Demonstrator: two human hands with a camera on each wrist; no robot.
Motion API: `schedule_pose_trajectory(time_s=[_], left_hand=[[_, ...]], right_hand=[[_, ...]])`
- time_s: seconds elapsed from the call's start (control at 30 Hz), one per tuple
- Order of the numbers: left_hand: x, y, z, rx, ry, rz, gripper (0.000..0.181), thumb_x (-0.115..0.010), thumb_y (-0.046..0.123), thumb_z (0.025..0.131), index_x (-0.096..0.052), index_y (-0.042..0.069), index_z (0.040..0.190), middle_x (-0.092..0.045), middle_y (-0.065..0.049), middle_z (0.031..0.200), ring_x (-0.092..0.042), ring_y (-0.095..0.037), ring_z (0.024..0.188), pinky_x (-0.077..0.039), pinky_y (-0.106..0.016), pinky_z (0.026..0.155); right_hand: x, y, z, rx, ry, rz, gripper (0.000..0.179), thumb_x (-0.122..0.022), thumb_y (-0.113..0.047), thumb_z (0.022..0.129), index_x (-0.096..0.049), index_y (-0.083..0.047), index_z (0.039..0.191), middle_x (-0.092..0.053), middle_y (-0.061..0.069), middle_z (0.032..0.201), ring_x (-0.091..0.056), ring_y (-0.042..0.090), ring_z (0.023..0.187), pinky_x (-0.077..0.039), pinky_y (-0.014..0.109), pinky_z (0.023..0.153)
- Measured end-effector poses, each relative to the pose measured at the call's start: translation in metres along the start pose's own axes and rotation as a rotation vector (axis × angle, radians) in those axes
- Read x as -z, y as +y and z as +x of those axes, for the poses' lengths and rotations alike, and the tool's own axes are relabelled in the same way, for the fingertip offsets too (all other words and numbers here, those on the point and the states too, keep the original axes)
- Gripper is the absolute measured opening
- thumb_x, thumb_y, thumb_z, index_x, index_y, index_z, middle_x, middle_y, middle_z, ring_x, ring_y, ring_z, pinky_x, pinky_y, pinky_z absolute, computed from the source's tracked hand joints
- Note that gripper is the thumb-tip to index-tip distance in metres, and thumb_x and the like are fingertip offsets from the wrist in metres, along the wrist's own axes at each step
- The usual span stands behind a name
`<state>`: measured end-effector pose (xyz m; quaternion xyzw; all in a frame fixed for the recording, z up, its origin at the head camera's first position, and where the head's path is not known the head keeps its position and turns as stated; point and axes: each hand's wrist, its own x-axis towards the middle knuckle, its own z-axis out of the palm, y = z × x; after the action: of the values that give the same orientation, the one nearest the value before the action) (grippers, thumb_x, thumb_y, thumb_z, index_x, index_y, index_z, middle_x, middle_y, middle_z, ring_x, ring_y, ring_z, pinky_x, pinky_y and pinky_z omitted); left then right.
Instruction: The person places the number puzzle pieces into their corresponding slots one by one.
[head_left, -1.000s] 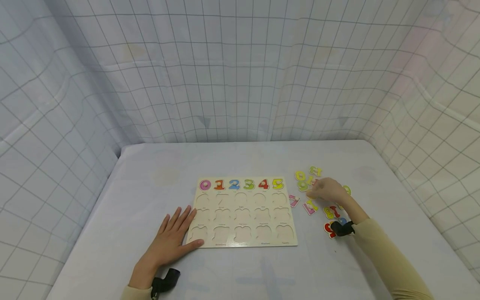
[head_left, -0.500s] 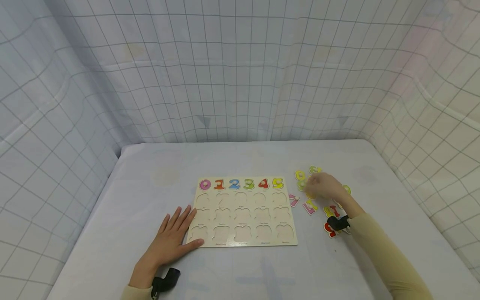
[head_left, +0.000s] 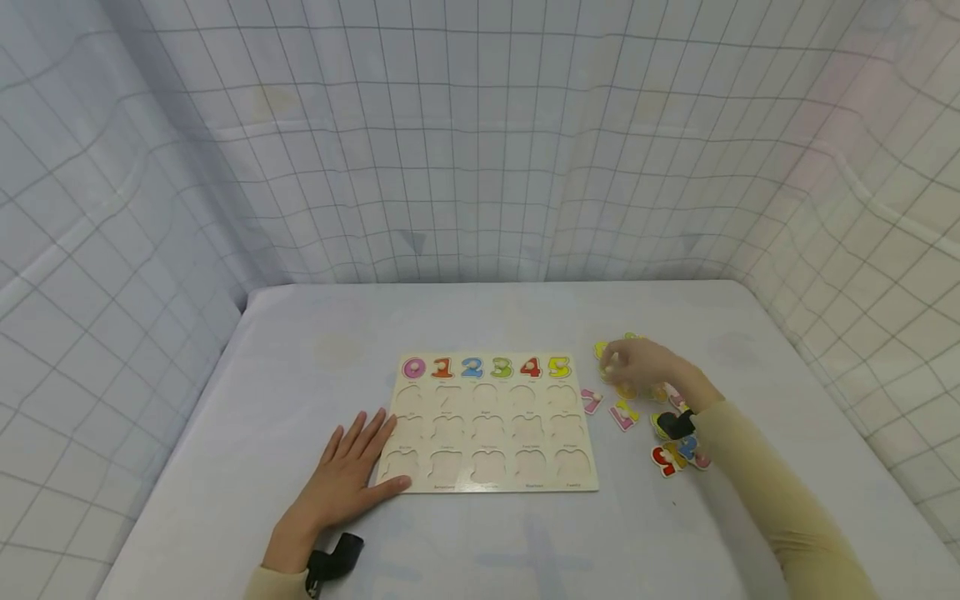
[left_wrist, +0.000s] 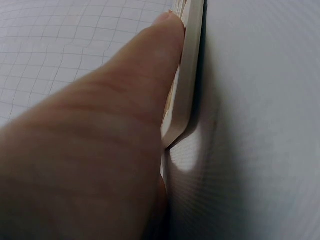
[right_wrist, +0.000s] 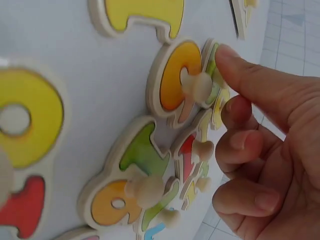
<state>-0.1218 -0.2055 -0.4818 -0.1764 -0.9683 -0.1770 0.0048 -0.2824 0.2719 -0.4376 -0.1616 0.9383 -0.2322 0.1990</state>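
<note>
A wooden number puzzle board [head_left: 587, 487] lies on the table, its top row filled with 0 to 5 and its lower recesses bare. My left hand [head_left: 341, 479] rests flat across its left edge, fingers spread. In the left wrist view, the thumb [left_wrist: 145, 60] lies along the board's edge [left_wrist: 185, 95]. Over the loose pieces to the right is my right hand [head_left: 645, 367]. Its thumb and curled index finger pinch at the knob of a green number piece [right_wrist: 210, 67], mostly hidden behind the thumb. Beside it lies an orange 9 piece [right_wrist: 172, 82].
Several knobbed number pieces lie right of the board, including a pink 7 [head_left: 592, 402], a pink-and-yellow piece [head_left: 622, 415] and a red-and-orange piece [head_left: 663, 460]. Gridded white curtains [head_left: 480, 167] surround the table's back and sides.
My right hand has shifted left and slightly away from me, over the green piece near the yellow one. The left hand has stayed put on the board. The view has shifted slightly.
</note>
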Motion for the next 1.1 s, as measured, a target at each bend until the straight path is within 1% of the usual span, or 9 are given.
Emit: schedule_pose_trajectory(time_s=[0.17, 0.33, 0.47, 0.57, 0.73, 0.83, 0.9, 1.03, 1.1], left_hand=[[0.001, 0.0, 0.0, 0.008, -0.021, -0.001, 0.09, -0.053, 0.066, 0.084, -0.027, 0.011, 0.151, -0.022, -0.01, 0.155, -0.011, -0.033, 0.142, -0.004, -0.054, 0.111], [0.0, 0.0, -0.001, -0.01, 0.01, -0.03, 0.091, -0.057, 0.064, 0.083, -0.029, 0.011, 0.15, -0.024, -0.011, 0.154, -0.013, -0.034, 0.141, -0.006, -0.055, 0.11], [-0.001, 0.0, -0.001, -0.02, 0.031, -0.028, 0.09, -0.058, 0.064, 0.082, -0.03, 0.011, 0.15, -0.026, -0.012, 0.153, -0.015, -0.035, 0.14, -0.007, -0.056, 0.109], [0.0, 0.0, -0.001, -0.01, 0.015, -0.02, 0.09, -0.057, 0.065, 0.083, -0.029, 0.011, 0.15, -0.024, -0.011, 0.154, -0.013, -0.034, 0.141, -0.006, -0.055, 0.11], [0.003, 0.001, -0.002, 0.005, -0.015, -0.01, 0.091, -0.054, 0.066, 0.083, -0.028, 0.011, 0.15, -0.023, -0.01, 0.155, -0.012, -0.034, 0.141, -0.006, -0.055, 0.11], [0.004, 0.002, -0.002, 0.005, -0.014, -0.007, 0.091, -0.055, 0.066, 0.084, -0.028, 0.01, 0.15, -0.023, -0.01, 0.154, -0.013, -0.034, 0.141, -0.006, -0.055, 0.11], [-0.001, -0.002, -0.002, -0.004, 0.0, -0.002, 0.091, -0.053, 0.067, 0.084, -0.027, 0.012, 0.151, -0.022, -0.009, 0.155, -0.011, -0.033, 0.142, -0.002, -0.052, 0.111], [-0.006, -0.006, -0.002, -0.019, 0.032, 0.0, 0.091, -0.054, 0.067, 0.083, -0.027, 0.014, 0.151, -0.023, -0.009, 0.155, -0.011, -0.033, 0.142, -0.001, -0.051, 0.111], [-0.004, -0.004, -0.002, -0.016, 0.028, -0.004, 0.091, -0.055, 0.066, 0.083, -0.028, 0.012, 0.151, -0.023, -0.01, 0.155, -0.012, -0.033, 0.141, -0.003, -0.053, 0.111]], right_hand=[[0.005, 0.006, 0.008, 0.035, -0.021, 0.005, 0.015, -0.066, -0.017, 0.089, -0.068, -0.015, 0.103, -0.057, 0.005, 0.088, -0.055, 0.019, 0.07, -0.047, 0.033, 0.062], [0.007, 0.009, 0.013, 0.057, -0.028, -0.015, 0.011, -0.069, -0.019, 0.087, -0.069, -0.015, 0.097, -0.059, 0.002, 0.081, -0.053, 0.019, 0.071, -0.047, 0.033, 0.06], [0.006, 0.009, 0.015, 0.061, 0.0, -0.059, 0.012, -0.071, -0.026, 0.085, -0.068, -0.016, 0.09, -0.059, 0.0, 0.08, -0.053, 0.018, 0.071, -0.047, 0.033, 0.061], [0.003, 0.009, 0.016, 0.056, 0.047, -0.095, 0.016, -0.072, -0.03, 0.085, -0.067, -0.016, 0.088, -0.06, -0.001, 0.08, -0.053, 0.017, 0.071, -0.045, 0.034, 0.063], [-0.005, 0.006, 0.016, 0.017, 0.115, -0.142, 0.026, -0.067, -0.041, 0.087, -0.063, -0.015, 0.088, -0.059, -0.004, 0.074, -0.051, 0.012, 0.062, -0.043, 0.032, 0.059], [-0.008, -0.001, 0.015, -0.002, 0.141, -0.167, 0.029, -0.065, -0.043, 0.088, -0.061, -0.014, 0.087, -0.057, -0.004, 0.07, -0.048, 0.011, 0.057, -0.041, 0.031, 0.055], [-0.01, -0.006, 0.013, -0.01, 0.152, -0.178, 0.03, -0.065, -0.042, 0.087, -0.061, -0.013, 0.085, -0.056, -0.003, 0.069, -0.047, 0.012, 0.056, -0.04, 0.031, 0.054], [-0.013, -0.007, 0.011, -0.014, 0.133, -0.214, 0.031, -0.065, -0.043, 0.087, -0.059, -0.013, 0.079, -0.054, -0.004, 0.064, -0.046, 0.012, 0.054, -0.039, 0.03, 0.052], [-0.013, -0.004, 0.01, -0.011, 0.109, -0.22, 0.033, -0.064, -0.044, 0.088, -0.058, -0.014, 0.078, -0.053, -0.003, 0.063, -0.046, 0.012, 0.052, -0.038, 0.03, 0.051]])
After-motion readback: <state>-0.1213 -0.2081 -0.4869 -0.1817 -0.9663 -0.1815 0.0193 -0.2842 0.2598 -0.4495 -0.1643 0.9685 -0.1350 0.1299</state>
